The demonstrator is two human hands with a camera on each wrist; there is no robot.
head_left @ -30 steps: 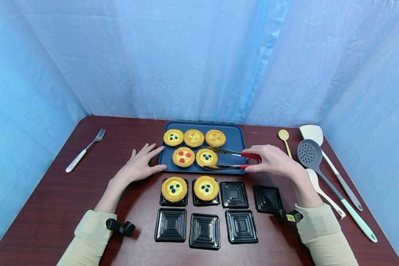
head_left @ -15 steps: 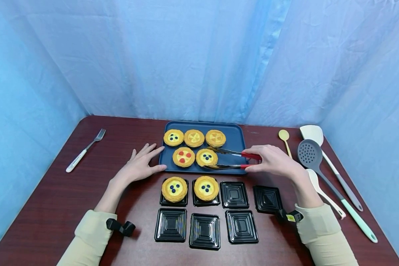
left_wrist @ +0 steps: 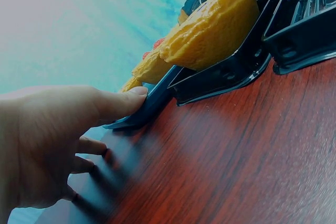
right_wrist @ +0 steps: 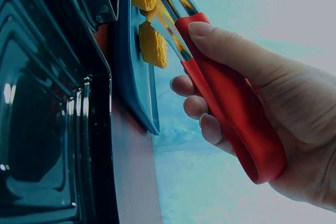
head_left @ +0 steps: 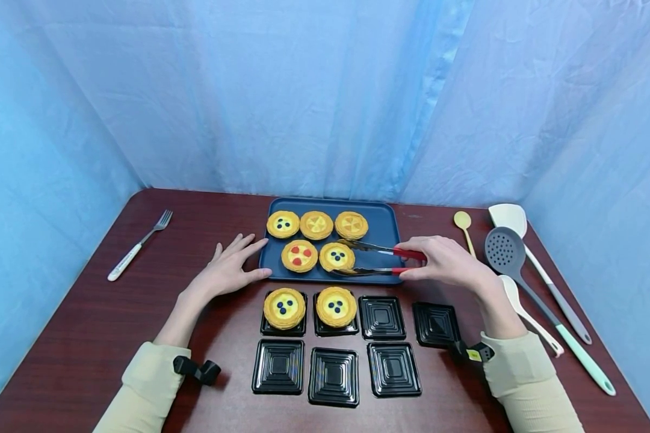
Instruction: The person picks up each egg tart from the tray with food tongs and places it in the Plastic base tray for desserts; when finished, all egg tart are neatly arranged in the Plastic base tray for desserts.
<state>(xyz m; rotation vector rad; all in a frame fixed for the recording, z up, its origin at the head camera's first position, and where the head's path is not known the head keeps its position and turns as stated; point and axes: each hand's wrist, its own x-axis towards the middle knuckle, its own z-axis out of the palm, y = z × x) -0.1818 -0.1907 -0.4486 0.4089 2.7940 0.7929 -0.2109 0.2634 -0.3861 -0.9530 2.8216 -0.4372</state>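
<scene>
Zero change I'm seeing: right grip (head_left: 437,258) is holding tongs (right_wrist: 226,95) astride an unlifted tart (head_left: 336,256), left grip (head_left: 226,267) (fingers spread) touching the tray (head_left: 380,220).

The tray (head_left: 383,219) is navy blue. From its middle, the golden tart (head_left: 336,257) at five o'clock carries three dark blue dots; the red-spotted tart (head_left: 300,256) sits at eight. The tongs (head_left: 410,253) at three are red-handled. Black containers (head_left: 333,376) at six bear nested squares; the fork (head_left: 139,243) at nine is white-handled, the skimmer (head_left: 505,249) at three grey and mint.
</scene>
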